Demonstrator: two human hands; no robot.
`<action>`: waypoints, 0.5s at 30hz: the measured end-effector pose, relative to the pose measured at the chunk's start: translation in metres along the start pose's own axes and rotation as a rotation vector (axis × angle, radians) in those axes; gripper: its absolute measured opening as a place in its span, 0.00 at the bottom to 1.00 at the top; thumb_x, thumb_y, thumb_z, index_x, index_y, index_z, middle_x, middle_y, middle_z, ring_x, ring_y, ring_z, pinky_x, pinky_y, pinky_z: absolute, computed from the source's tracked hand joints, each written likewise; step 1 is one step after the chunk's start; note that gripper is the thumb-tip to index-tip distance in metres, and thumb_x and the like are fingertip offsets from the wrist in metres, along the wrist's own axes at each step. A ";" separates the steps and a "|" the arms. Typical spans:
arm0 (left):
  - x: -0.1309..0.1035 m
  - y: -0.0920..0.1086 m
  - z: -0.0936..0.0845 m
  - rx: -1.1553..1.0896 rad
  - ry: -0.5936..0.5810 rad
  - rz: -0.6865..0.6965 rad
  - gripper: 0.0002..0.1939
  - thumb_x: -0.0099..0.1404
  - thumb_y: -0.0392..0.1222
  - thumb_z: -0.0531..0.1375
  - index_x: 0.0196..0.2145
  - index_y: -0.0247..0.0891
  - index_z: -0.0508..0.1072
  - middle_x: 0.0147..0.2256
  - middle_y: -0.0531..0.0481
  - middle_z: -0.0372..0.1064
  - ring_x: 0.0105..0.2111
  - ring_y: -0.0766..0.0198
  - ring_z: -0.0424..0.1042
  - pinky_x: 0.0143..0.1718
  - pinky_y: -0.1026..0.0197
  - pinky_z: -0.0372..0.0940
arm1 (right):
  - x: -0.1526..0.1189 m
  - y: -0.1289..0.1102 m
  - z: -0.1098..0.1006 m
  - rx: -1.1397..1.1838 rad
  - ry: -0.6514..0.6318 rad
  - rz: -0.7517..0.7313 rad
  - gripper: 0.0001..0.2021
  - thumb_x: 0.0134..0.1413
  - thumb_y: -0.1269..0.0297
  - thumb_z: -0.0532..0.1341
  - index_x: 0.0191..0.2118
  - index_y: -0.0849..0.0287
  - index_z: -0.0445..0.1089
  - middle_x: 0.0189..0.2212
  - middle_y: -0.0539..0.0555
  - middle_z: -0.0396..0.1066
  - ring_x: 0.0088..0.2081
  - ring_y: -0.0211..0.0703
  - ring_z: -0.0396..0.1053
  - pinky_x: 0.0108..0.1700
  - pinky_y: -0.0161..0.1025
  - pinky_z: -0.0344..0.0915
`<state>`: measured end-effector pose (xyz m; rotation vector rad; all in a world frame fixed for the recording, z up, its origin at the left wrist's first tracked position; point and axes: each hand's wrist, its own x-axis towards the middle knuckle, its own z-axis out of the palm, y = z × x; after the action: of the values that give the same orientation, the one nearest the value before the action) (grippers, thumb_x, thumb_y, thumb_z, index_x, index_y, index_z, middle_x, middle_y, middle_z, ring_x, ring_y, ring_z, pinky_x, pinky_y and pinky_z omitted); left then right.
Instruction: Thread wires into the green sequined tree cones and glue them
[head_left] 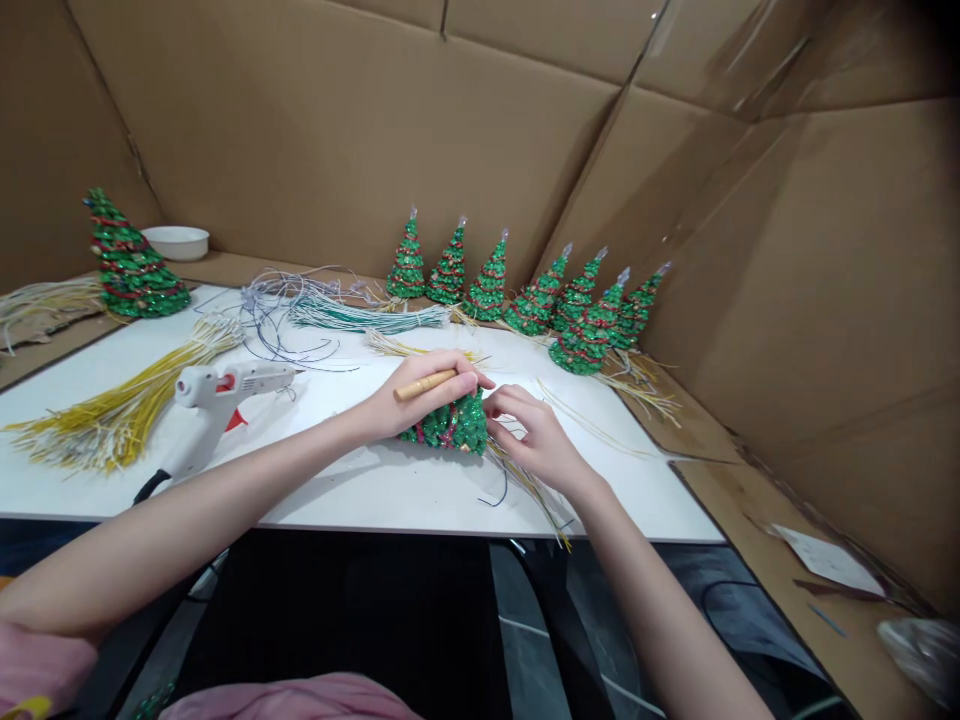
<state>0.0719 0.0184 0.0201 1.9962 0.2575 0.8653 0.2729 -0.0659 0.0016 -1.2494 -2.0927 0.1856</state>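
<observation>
A small green glittery tree with red trim lies on its side on the white board. My left hand is wrapped over it, with a wooden-handled tool held between thumb and fingers. At the tree's base is my right hand, its fingers curled at the wires; whether it pinches one is too small to tell. Yellow and dark wires trail from the base toward the board's front edge.
A white glue gun and a yellow wire bundle lie at left. Behind are green-white wires, several small trees, a larger tree and a white bowl. Cardboard walls surround the board.
</observation>
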 end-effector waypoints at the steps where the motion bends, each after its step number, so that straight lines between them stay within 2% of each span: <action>1: 0.000 -0.001 0.000 -0.007 -0.001 -0.001 0.14 0.71 0.50 0.54 0.35 0.37 0.71 0.42 0.46 0.75 0.46 0.58 0.73 0.49 0.57 0.63 | 0.000 0.000 0.001 -0.010 0.012 0.001 0.03 0.56 0.70 0.57 0.33 0.55 0.65 0.32 0.53 0.71 0.36 0.46 0.69 0.38 0.42 0.65; 3: 0.000 -0.001 0.000 -0.014 -0.003 0.005 0.14 0.71 0.50 0.54 0.35 0.37 0.72 0.43 0.46 0.75 0.46 0.59 0.73 0.50 0.57 0.63 | -0.002 0.001 0.004 -0.029 0.032 0.011 0.05 0.55 0.72 0.56 0.34 0.54 0.65 0.31 0.53 0.70 0.33 0.45 0.69 0.37 0.41 0.65; 6: -0.001 -0.001 0.000 -0.007 0.001 0.010 0.14 0.71 0.50 0.54 0.34 0.37 0.71 0.44 0.46 0.76 0.47 0.59 0.73 0.50 0.58 0.63 | -0.003 0.003 0.007 -0.037 0.063 0.037 0.06 0.58 0.71 0.55 0.32 0.54 0.66 0.30 0.52 0.70 0.31 0.43 0.69 0.34 0.40 0.65; 11: -0.001 -0.001 0.000 0.001 -0.002 0.031 0.15 0.71 0.50 0.54 0.36 0.37 0.73 0.44 0.46 0.76 0.46 0.59 0.73 0.50 0.58 0.63 | -0.006 0.003 0.002 0.000 0.081 0.061 0.08 0.60 0.69 0.57 0.29 0.55 0.69 0.27 0.52 0.72 0.30 0.43 0.70 0.35 0.40 0.66; 15: 0.001 0.003 -0.003 0.054 0.088 0.130 0.19 0.72 0.53 0.51 0.40 0.38 0.76 0.43 0.46 0.75 0.47 0.59 0.71 0.52 0.56 0.63 | -0.004 0.002 -0.006 0.081 0.109 0.072 0.06 0.61 0.65 0.58 0.37 0.55 0.73 0.33 0.54 0.75 0.36 0.45 0.72 0.40 0.43 0.68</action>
<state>0.0699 0.0192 0.0237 2.0455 0.2052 1.0403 0.2793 -0.0701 0.0035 -1.2590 -1.9308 0.2268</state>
